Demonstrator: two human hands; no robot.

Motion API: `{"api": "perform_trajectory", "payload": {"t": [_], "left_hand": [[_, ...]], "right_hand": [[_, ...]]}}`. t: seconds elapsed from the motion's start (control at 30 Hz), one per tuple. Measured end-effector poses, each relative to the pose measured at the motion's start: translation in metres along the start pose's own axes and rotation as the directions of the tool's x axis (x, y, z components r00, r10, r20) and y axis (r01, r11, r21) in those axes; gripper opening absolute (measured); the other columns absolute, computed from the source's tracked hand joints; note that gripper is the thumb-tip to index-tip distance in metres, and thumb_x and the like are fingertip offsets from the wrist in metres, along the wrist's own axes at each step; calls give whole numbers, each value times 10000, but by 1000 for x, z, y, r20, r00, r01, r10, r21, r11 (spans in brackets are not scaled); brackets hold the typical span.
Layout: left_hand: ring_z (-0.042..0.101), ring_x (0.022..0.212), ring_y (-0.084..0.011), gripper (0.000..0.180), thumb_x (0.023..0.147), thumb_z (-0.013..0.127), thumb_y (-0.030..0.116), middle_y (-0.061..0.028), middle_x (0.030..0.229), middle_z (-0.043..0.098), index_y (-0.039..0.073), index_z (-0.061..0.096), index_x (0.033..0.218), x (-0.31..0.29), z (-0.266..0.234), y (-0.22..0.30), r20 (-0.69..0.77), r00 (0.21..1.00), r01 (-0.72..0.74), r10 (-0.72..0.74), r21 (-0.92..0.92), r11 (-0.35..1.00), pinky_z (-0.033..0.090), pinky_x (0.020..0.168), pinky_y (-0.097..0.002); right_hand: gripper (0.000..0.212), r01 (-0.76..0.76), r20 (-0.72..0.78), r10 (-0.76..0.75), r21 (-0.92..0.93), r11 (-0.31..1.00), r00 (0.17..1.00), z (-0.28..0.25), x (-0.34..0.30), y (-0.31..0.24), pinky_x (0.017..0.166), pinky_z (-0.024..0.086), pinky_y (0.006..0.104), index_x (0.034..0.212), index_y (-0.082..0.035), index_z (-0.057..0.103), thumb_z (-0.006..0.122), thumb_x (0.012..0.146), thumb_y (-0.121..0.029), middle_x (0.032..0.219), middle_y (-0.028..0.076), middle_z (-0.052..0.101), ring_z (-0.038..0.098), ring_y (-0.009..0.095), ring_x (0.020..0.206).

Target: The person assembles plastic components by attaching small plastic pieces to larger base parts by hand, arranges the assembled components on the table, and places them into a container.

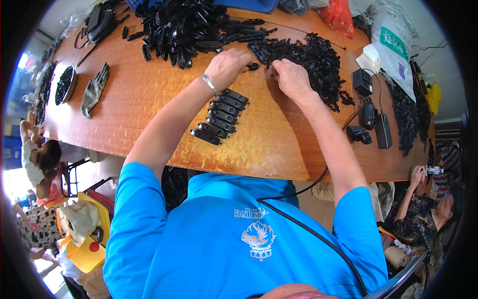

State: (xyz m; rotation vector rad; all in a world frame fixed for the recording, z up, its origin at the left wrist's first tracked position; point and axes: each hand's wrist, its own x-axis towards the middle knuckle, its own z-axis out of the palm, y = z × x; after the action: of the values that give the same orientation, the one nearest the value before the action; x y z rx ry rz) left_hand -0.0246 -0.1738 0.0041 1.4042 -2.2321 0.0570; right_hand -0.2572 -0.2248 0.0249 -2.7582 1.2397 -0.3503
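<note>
My left hand [226, 70], with a metal bracelet at its wrist, is closed on a black plastic piece [254, 66] whose end shows past the fingertips. To its right, my right hand [291, 78] is pinched at the near left edge of a heap of small black parts [323, 62]; whatever its fingers hold is hidden. Beyond my left hand rises a big heap of longer black plastic pieces [181, 27]. Nearer to me, several black oblong pieces [219, 119] lie side by side in a slanting row on the wooden table [149, 114].
A grey glove [94, 92] and a bowl of black parts [66, 84] lie at left. Black power adapters [382, 130] with cables sit at right, near a white sack [393, 45]. A cable [318, 244] crosses my blue shirt. Other people sit at both sides.
</note>
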Motion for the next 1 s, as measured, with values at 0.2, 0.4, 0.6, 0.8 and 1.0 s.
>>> {"api": "perform_trajectory", "payload": {"t": [0.2, 0.4, 0.6, 0.8, 1.0], "left_hand": [[678, 965, -332, 141, 906, 684, 166, -132, 972, 725, 73, 732, 1000, -6, -2, -5, 70, 981, 191, -179, -256, 948, 533, 854, -443], [709, 907, -281, 178, 911, 711, 166, -133, 976, 746, 49, 760, 1035, 0, -13, -11, 287, 886, 450, -364, -346, 824, 554, 828, -376], [706, 884, -289, 201, 894, 737, 181, -129, 968, 735, 42, 754, 1038, -20, -7, -3, 38, 898, 418, -439, -385, 823, 554, 824, -378], [679, 910, -279, 256, 818, 793, 185, -115, 935, 684, 34, 726, 1014, -36, -16, 7, 51, 921, 383, -385, -291, 877, 537, 820, -387], [664, 912, -292, 231, 807, 793, 172, -113, 922, 666, 37, 725, 982, -36, -13, 5, 49, 916, 396, -397, -247, 884, 530, 823, -405]], "right_hand": [[140, 61, -71, -49, 176, 982, 996, -11, -7, -19, 766, 548, 459, 971, -67, 665, 669, 837, -25, 956, 134, 685, 682, 367, 905], [145, 93, -238, 18, 449, 889, 971, 10, -7, -41, 736, 563, 405, 962, -47, 683, 743, 830, -54, 931, 144, 719, 707, 338, 854], [165, 169, -353, 21, 498, 851, 936, 29, -3, -44, 708, 548, 387, 942, -19, 684, 782, 809, -22, 903, 141, 689, 691, 329, 810], [155, 166, -363, 76, 591, 789, 928, 36, -1, -46, 664, 535, 366, 924, -15, 673, 771, 807, 14, 879, 127, 655, 673, 299, 756], [157, 149, -359, 76, 559, 816, 930, 34, -1, -48, 662, 534, 365, 919, -13, 673, 771, 802, 21, 878, 125, 658, 674, 292, 761]]}}
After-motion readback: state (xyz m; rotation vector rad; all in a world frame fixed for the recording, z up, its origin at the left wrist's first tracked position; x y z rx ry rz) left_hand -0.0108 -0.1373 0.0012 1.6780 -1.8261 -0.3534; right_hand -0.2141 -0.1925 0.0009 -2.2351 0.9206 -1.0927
